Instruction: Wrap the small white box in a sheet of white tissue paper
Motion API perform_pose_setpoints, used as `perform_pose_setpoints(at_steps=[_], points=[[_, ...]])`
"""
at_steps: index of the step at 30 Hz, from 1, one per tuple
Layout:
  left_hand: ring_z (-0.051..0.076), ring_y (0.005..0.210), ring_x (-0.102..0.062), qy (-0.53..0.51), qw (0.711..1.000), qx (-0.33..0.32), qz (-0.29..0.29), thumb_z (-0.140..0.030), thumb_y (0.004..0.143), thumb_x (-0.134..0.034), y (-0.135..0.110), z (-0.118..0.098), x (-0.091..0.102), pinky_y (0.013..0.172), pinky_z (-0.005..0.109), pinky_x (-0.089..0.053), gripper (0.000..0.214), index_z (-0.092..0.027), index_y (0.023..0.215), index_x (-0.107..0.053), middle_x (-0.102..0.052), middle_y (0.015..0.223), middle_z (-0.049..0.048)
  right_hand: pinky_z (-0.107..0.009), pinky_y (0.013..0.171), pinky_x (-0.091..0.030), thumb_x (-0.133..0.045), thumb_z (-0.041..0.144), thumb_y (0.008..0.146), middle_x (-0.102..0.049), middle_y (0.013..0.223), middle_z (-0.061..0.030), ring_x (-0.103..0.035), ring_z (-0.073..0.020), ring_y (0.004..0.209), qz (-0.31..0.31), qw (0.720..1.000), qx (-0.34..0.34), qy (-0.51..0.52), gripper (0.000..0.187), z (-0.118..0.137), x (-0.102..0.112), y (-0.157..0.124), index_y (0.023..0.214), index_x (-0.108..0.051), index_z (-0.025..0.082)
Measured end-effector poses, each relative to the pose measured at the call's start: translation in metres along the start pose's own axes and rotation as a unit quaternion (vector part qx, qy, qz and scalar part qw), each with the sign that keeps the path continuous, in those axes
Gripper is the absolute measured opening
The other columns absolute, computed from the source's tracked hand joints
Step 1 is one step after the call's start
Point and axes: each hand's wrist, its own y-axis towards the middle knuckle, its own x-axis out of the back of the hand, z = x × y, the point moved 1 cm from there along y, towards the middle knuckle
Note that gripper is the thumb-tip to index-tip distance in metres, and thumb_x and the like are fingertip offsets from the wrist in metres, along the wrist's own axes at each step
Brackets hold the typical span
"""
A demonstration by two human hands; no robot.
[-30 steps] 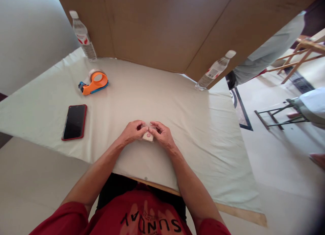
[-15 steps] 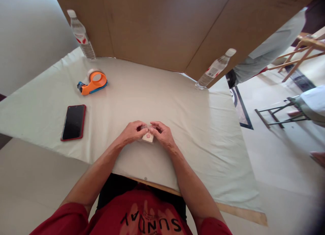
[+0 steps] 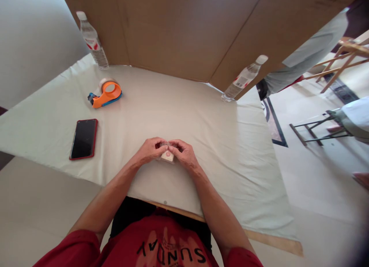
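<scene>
A small cream block with a round red mark [image 3: 167, 156] lies on the cloth near the table's front edge. Clear film seems to wrap it, and its far end is hidden under my fingers. My left hand [image 3: 152, 148] is closed at its left side, the thumb pressing the top. From the right, my right hand [image 3: 183, 153] pinches the same end with bent fingers. Both thumb tips nearly meet over the block.
A phone in a red case [image 3: 83, 139] and an orange tape dispenser [image 3: 108, 94] lie to the left. Water bottles [image 3: 93, 44] stand at both back corners before a cardboard screen [image 3: 173, 32]. A person's grey clothing [image 3: 305, 59] shows beyond the right side.
My right hand's fingers and thumb have shifted slightly left, closer to my left hand. The block stays in nearly the same place.
</scene>
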Motion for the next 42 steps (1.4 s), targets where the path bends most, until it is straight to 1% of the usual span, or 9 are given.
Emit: perform_pose_setpoints(at_steps=[9, 13, 20, 26, 37, 42], points=[[0.017, 0.077, -0.065, 0.016, 1.0, -0.002, 0.004, -0.039, 0.079, -0.058, -0.0003, -0.0012, 0.0005, 0.069, 0.027, -0.049, 0.034, -0.016, 0.097, -0.075, -0.075, 0.089, 0.0051, -0.032, 0.077, -0.053, -0.068, 0.045, 0.082, -0.075, 0.088, -0.0044, -0.068, -0.0184, 0.08, 0.004, 1.0, -0.01, 0.002, 0.032, -0.0031, 0.0002, 0.0, 0.101, -0.073, 0.019], [0.016, 0.076, -0.064, 0.019, 1.0, -0.013, 0.004, -0.038, 0.08, -0.059, 0.0003, 0.0, 0.0005, 0.068, 0.026, -0.049, 0.031, -0.017, 0.095, -0.075, -0.074, 0.088, 0.0044, -0.032, 0.077, -0.054, -0.069, 0.046, 0.081, -0.075, 0.09, -0.0045, -0.068, -0.0186, 0.082, 0.006, 1.0, -0.013, 0.006, 0.033, -0.0022, 0.0, 0.0, 0.1, -0.073, 0.019], [0.015, 0.073, -0.062, 0.027, 0.999, -0.022, -0.004, -0.036, 0.08, -0.061, 0.0002, -0.0005, 0.0001, 0.066, 0.025, -0.047, 0.027, -0.017, 0.093, -0.074, -0.073, 0.086, 0.0029, -0.031, 0.075, -0.053, -0.068, 0.046, 0.082, -0.076, 0.088, -0.0041, -0.068, -0.018, 0.079, 0.002, 1.0, -0.009, 0.003, 0.032, -0.0021, -0.0005, -0.0009, 0.099, -0.073, 0.019], [0.015, 0.073, -0.061, 0.033, 0.999, -0.028, -0.006, -0.035, 0.08, -0.06, -0.0005, -0.0038, 0.0008, 0.067, 0.025, -0.047, 0.025, -0.017, 0.092, -0.074, -0.073, 0.086, 0.0032, -0.032, 0.077, -0.054, -0.068, 0.046, 0.082, -0.076, 0.089, -0.0047, -0.068, -0.0191, 0.081, 0.002, 1.0, -0.007, -0.007, 0.032, -0.0024, -0.0002, -0.0007, 0.099, -0.074, 0.019], [0.015, 0.072, -0.059, 0.046, 0.999, -0.029, -0.004, -0.036, 0.081, -0.059, 0.0002, -0.0028, 0.0011, 0.066, 0.025, -0.045, 0.026, -0.017, 0.091, -0.073, -0.071, 0.083, 0.0026, -0.031, 0.076, -0.053, -0.067, 0.044, 0.083, -0.076, 0.089, -0.0054, -0.068, -0.0188, 0.081, 0.004, 1.0, -0.002, -0.001, 0.031, 0.002, -0.0009, -0.0019, 0.099, -0.073, 0.018], [0.015, 0.072, -0.059, 0.049, 0.998, -0.035, -0.002, -0.037, 0.081, -0.058, 0.0001, -0.0019, 0.0014, 0.066, 0.026, -0.046, 0.027, -0.017, 0.091, -0.073, -0.071, 0.083, 0.0029, -0.031, 0.078, -0.054, -0.066, 0.044, 0.084, -0.077, 0.091, -0.0047, -0.069, -0.0187, 0.083, 0.003, 1.0, 0.001, -0.004, 0.03, 0.0028, -0.0014, -0.0024, 0.098, -0.074, 0.019]])
